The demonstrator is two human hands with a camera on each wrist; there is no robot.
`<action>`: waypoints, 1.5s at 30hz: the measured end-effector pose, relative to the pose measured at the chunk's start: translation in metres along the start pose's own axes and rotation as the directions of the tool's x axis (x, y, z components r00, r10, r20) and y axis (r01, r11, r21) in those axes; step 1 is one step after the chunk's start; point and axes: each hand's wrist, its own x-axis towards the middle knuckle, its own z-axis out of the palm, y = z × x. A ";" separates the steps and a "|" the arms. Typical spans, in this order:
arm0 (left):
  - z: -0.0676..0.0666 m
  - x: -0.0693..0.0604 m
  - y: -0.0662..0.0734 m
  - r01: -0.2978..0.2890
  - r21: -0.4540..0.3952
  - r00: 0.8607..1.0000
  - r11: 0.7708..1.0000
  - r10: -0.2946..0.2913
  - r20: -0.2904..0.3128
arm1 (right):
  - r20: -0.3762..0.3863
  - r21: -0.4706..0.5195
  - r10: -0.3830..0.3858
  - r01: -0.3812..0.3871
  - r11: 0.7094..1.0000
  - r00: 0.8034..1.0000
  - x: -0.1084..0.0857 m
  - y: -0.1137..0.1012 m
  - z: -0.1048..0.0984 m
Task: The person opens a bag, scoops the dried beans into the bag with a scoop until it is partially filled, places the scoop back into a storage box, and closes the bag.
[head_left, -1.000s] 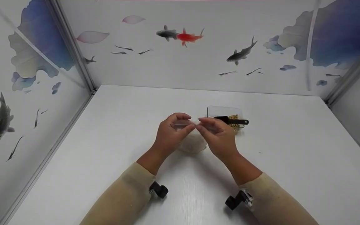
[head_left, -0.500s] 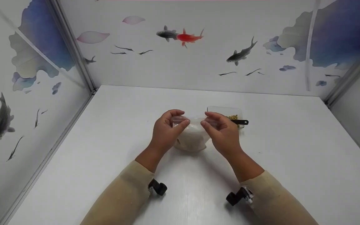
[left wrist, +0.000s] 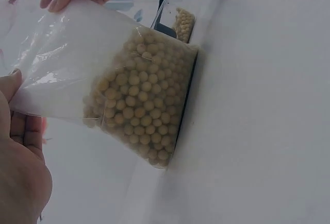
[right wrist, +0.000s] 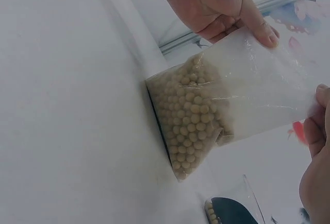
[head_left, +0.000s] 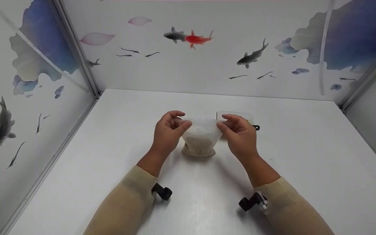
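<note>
A clear plastic bag (head_left: 201,138) stands upright on the table, its lower part filled with round tan beans (left wrist: 142,92) that look like soybeans. My left hand (head_left: 168,132) pinches the bag's top edge at the left corner between thumb and fingers. At the opposite corner, my right hand (head_left: 242,137) holds the edge in the same way. The top is stretched fairly flat between both hands; I cannot tell whether its mouth is closed. In the right wrist view, the beans (right wrist: 185,113) rest in the bag's bottom, which touches the tabletop.
Behind my right hand sits a clear plastic box (head_left: 232,113), partly hidden, with beans (left wrist: 184,24) inside. A black scoop (right wrist: 232,211) lies in it, its handle (head_left: 257,127) sticking out to the right. White panels with painted fish (head_left: 197,39) enclose the table.
My hands have moved apart from the middle of the bag's top edge out to its corners, drawing it straight. More of the bag shows now. The box and scoop have stayed put.
</note>
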 end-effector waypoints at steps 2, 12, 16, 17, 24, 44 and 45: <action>-0.001 0.000 0.000 -0.001 -0.004 1.000 1.000 0.001 0.009 | -0.002 0.007 -0.003 0.003 1.000 1.000 0.000 0.001 0.000; -0.005 0.004 -0.006 -0.053 -0.051 0.998 0.997 0.054 0.023 | -0.005 0.051 0.039 -0.039 0.998 0.999 0.005 0.005 -0.001; -0.006 0.004 -0.005 -0.050 -0.035 0.999 0.998 0.051 0.012 | -0.010 0.042 0.076 -0.076 0.996 0.997 0.007 0.006 -0.003; -0.006 0.004 -0.005 -0.050 -0.036 0.999 0.998 0.051 0.009 | -0.012 0.036 0.084 -0.083 0.996 0.996 0.007 0.006 -0.003; -0.007 0.005 -0.007 -0.040 -0.028 0.999 0.999 0.039 -0.035 | -0.010 0.002 0.112 -0.112 0.994 0.994 0.006 0.005 -0.003; -0.004 0.017 -0.010 -0.053 0.005 0.995 0.999 0.053 -0.084 | 0.064 -0.028 0.213 -0.211 0.977 0.975 0.023 0.003 -0.002; -0.004 0.018 -0.010 -0.052 0.010 0.995 0.999 0.052 -0.088 | 0.072 -0.035 0.216 -0.214 0.976 0.974 0.024 0.002 -0.002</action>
